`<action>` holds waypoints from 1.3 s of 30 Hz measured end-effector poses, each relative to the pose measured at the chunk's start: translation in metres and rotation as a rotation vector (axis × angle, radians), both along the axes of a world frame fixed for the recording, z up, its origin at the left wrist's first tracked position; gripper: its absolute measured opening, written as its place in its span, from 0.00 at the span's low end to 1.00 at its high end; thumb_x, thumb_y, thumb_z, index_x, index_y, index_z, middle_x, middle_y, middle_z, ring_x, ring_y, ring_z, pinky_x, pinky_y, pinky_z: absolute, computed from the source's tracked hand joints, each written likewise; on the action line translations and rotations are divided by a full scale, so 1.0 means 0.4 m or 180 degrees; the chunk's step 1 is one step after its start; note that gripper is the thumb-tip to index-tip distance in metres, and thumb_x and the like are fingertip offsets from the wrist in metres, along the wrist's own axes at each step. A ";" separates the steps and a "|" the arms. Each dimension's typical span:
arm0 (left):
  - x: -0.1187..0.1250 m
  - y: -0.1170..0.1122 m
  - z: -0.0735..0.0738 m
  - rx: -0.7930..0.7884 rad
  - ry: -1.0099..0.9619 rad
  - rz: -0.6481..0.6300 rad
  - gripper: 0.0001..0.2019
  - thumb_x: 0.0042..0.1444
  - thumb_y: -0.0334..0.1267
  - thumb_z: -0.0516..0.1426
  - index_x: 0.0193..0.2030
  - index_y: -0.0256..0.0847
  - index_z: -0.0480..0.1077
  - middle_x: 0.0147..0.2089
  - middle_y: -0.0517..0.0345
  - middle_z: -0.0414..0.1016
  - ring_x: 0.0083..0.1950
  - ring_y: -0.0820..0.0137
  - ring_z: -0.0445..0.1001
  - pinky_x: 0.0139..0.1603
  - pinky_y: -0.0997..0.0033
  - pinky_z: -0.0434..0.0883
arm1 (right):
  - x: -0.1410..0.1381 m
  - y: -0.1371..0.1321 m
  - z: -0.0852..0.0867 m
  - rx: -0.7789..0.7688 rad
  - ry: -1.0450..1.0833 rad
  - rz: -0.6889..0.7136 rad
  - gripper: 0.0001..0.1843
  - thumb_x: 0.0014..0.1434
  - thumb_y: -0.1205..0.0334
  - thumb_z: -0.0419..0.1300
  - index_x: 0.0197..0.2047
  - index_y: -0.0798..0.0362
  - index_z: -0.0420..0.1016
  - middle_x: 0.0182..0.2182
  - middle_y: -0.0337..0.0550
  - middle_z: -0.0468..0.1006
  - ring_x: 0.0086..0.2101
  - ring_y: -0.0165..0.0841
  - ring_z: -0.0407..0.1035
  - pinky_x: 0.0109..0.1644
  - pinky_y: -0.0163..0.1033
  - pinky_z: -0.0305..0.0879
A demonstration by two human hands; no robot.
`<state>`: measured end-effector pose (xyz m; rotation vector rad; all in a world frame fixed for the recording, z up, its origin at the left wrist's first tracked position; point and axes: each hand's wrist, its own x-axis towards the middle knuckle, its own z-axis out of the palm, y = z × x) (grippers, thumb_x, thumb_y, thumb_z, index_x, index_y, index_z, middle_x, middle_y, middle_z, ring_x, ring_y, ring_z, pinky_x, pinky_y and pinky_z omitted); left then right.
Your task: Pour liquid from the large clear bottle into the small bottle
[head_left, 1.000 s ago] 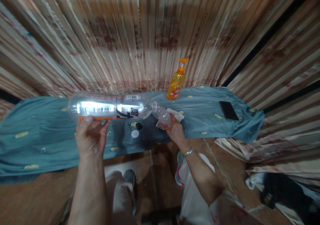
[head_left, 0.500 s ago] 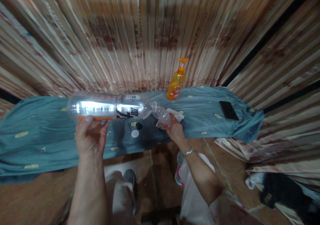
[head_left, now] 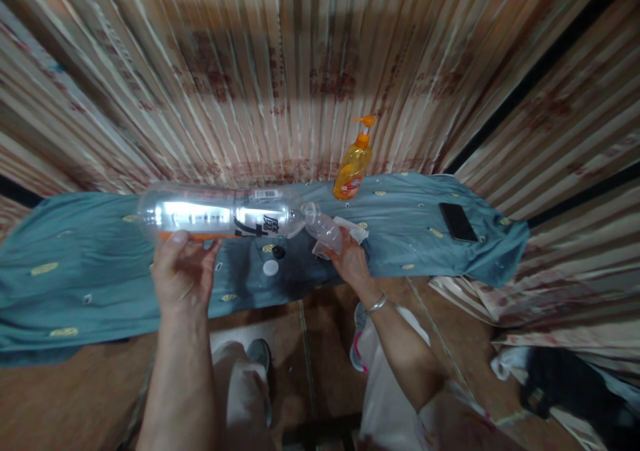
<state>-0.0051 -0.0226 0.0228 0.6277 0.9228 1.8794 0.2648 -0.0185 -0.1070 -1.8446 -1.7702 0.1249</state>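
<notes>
A large clear plastic bottle (head_left: 215,212) with a silver and orange label lies sideways in my left hand (head_left: 183,267), whose fingers are wrapped round its underside. Its neck points right and meets the mouth of a small clear bottle (head_left: 324,229), tilted down to the right. Around the small bottle's lower end my right hand (head_left: 351,259) is closed, with a bracelet at the wrist. Behind that hand a white tissue (head_left: 356,228) shows; whether the hand also grips it I cannot tell. Below the large bottle's neck lie a white cap (head_left: 271,267) and a small dark cap (head_left: 279,252).
A teal patterned cloth (head_left: 100,264) covers the long narrow table. An orange pump bottle (head_left: 353,171) stands at the back by the striped curtain (head_left: 240,91). A black phone (head_left: 457,222) lies at the right. Dark clothing (head_left: 565,384) is heaped at lower right.
The large bottle has shifted very slightly right and rolled a little, its label characters sitting a bit lower. My left hand moved with it; my right hand stays put.
</notes>
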 end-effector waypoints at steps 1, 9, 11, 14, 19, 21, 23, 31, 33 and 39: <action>0.000 0.000 0.000 0.0011 -0.0013 -0.0003 0.14 0.30 0.37 0.69 0.24 0.42 0.69 0.23 0.66 0.69 0.31 0.70 0.72 0.39 0.64 0.77 | 0.000 0.000 -0.001 0.0013 -0.0005 0.0006 0.28 0.60 0.60 0.63 0.60 0.59 0.62 0.50 0.59 0.78 0.48 0.46 0.75 0.51 0.46 0.70; 0.002 0.002 0.002 -0.0046 -0.0069 0.0047 0.16 0.27 0.38 0.70 0.23 0.41 0.68 0.23 0.66 0.70 0.30 0.71 0.70 0.36 0.65 0.78 | -0.001 0.000 -0.004 0.0024 -0.0032 -0.0010 0.27 0.60 0.60 0.63 0.59 0.59 0.62 0.50 0.59 0.78 0.48 0.46 0.75 0.50 0.46 0.71; 0.001 0.003 0.001 -0.0029 -0.0082 0.0054 0.17 0.27 0.38 0.70 0.24 0.41 0.69 0.23 0.67 0.70 0.30 0.71 0.70 0.36 0.65 0.78 | 0.000 0.000 -0.006 0.0042 -0.0047 0.0004 0.27 0.61 0.60 0.62 0.60 0.59 0.62 0.49 0.59 0.78 0.47 0.46 0.76 0.50 0.46 0.71; -0.001 0.004 -0.002 -0.0006 -0.0091 0.0045 0.18 0.26 0.38 0.70 0.24 0.40 0.68 0.25 0.66 0.71 0.33 0.70 0.72 0.38 0.64 0.78 | 0.001 0.001 -0.010 0.0079 -0.0051 0.0029 0.26 0.61 0.60 0.61 0.60 0.59 0.61 0.48 0.58 0.79 0.46 0.46 0.76 0.49 0.46 0.71; -0.003 0.003 -0.004 0.0005 -0.0091 0.0009 0.18 0.27 0.38 0.70 0.23 0.40 0.66 0.24 0.67 0.70 0.33 0.71 0.71 0.41 0.61 0.78 | 0.002 0.002 -0.013 0.0097 -0.0010 0.0028 0.26 0.61 0.59 0.61 0.60 0.58 0.61 0.47 0.58 0.79 0.46 0.46 0.76 0.49 0.47 0.71; -0.002 0.003 -0.003 0.0015 -0.0093 0.0004 0.18 0.27 0.38 0.70 0.23 0.40 0.66 0.25 0.66 0.71 0.33 0.71 0.71 0.40 0.61 0.78 | 0.002 0.002 -0.013 0.0102 0.0009 0.0032 0.27 0.61 0.59 0.62 0.60 0.58 0.61 0.48 0.58 0.79 0.46 0.46 0.76 0.49 0.47 0.71; 0.000 0.004 -0.003 0.0018 -0.0098 0.0012 0.18 0.27 0.38 0.70 0.22 0.40 0.66 0.27 0.65 0.73 0.35 0.70 0.72 0.39 0.63 0.78 | 0.001 0.002 -0.012 0.0109 0.0026 0.0026 0.26 0.60 0.60 0.62 0.59 0.58 0.62 0.48 0.58 0.79 0.46 0.46 0.76 0.49 0.47 0.71; 0.002 0.003 0.000 0.0000 -0.0101 -0.0001 0.18 0.27 0.38 0.70 0.23 0.40 0.67 0.24 0.67 0.69 0.32 0.71 0.70 0.38 0.64 0.79 | -0.001 -0.001 0.003 0.0000 0.0061 0.0007 0.27 0.58 0.61 0.65 0.59 0.59 0.63 0.49 0.58 0.79 0.47 0.47 0.76 0.50 0.48 0.72; 0.001 0.003 -0.001 -0.0011 -0.0098 -0.0007 0.17 0.27 0.38 0.70 0.24 0.41 0.69 0.24 0.66 0.70 0.32 0.71 0.70 0.37 0.64 0.79 | -0.002 -0.001 0.004 -0.0013 0.0057 -0.0008 0.27 0.59 0.62 0.64 0.58 0.59 0.63 0.48 0.58 0.79 0.47 0.47 0.76 0.50 0.48 0.72; -0.001 0.006 -0.008 0.0002 -0.0084 0.0001 0.16 0.28 0.38 0.70 0.25 0.41 0.70 0.26 0.66 0.72 0.33 0.70 0.72 0.37 0.63 0.79 | 0.000 0.001 -0.006 0.0063 0.0050 -0.0007 0.28 0.60 0.60 0.63 0.60 0.58 0.62 0.47 0.57 0.79 0.47 0.46 0.76 0.50 0.47 0.72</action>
